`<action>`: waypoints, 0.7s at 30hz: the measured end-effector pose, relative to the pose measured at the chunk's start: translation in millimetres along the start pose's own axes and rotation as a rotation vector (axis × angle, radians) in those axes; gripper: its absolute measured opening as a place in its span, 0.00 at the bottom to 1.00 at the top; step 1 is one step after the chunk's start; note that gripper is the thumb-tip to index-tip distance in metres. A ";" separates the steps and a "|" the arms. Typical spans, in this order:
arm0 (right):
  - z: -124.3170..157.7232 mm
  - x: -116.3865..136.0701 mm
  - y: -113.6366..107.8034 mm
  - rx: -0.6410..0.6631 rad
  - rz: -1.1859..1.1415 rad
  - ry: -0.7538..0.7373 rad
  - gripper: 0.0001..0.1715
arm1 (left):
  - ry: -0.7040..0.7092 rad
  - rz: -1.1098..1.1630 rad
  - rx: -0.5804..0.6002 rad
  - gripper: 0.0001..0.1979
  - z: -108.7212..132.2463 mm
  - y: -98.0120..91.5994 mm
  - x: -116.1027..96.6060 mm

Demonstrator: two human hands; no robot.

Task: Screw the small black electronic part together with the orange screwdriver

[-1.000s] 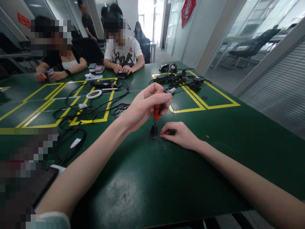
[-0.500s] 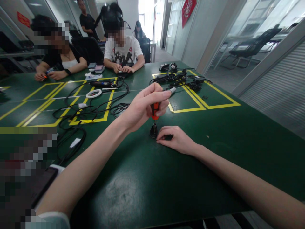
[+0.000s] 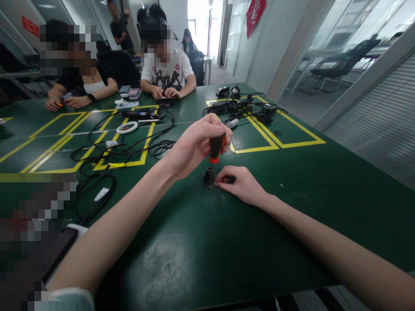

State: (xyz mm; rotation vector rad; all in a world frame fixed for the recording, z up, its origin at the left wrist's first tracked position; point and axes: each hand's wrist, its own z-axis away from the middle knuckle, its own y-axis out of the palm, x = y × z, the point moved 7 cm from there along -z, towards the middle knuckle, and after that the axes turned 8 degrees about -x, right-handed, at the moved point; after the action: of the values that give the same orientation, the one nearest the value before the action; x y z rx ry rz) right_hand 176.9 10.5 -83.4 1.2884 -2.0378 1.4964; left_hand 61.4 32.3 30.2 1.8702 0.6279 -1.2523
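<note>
My left hand (image 3: 202,140) is closed round the black and orange handle of a screwdriver (image 3: 217,149), held above the table with its thin shaft pointing down. Just below it a small black part (image 3: 208,178) with a round base and a short upright tube stands on the green table (image 3: 181,242). The shaft's lower end shows close beside the tube's top; whether it touches is unclear. Resting on the table to the right of the part, my right hand (image 3: 241,183) has thumb and fingers pinched at the part's edge. What lies between those fingertips is hidden.
Black cables (image 3: 94,151) and a white tape roll (image 3: 127,127) lie to the left. More black cables (image 3: 236,108) and a grey marker-like object (image 3: 232,124) lie beyond my left hand. Two people sit across the table. A dark phone-like device (image 3: 61,252) lies near my left forearm.
The screwdriver has tilted and shifted slightly right, its shaft now beside the black part's tube rather than down in line with it. My right fingertips have moved slightly right and up.
</note>
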 end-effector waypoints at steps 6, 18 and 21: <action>-0.1 -2.6 2.3 0.007 -0.040 0.034 0.04 | 0.015 -0.017 -0.001 0.12 0.4 -0.7 0.8; 0.6 2.9 2.6 0.031 -0.034 -0.040 0.07 | 0.010 -0.051 -0.019 0.20 -0.2 0.3 0.9; 0.2 3.2 0.8 0.008 -0.025 -0.030 0.06 | -0.007 -0.064 -0.030 0.15 -0.4 -0.5 0.1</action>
State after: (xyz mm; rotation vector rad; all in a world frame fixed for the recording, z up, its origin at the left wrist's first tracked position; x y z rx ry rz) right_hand 174.6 8.8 -81.8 1.3424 -2.0281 1.4845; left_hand 61.3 32.9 30.1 1.8332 0.7039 -1.2828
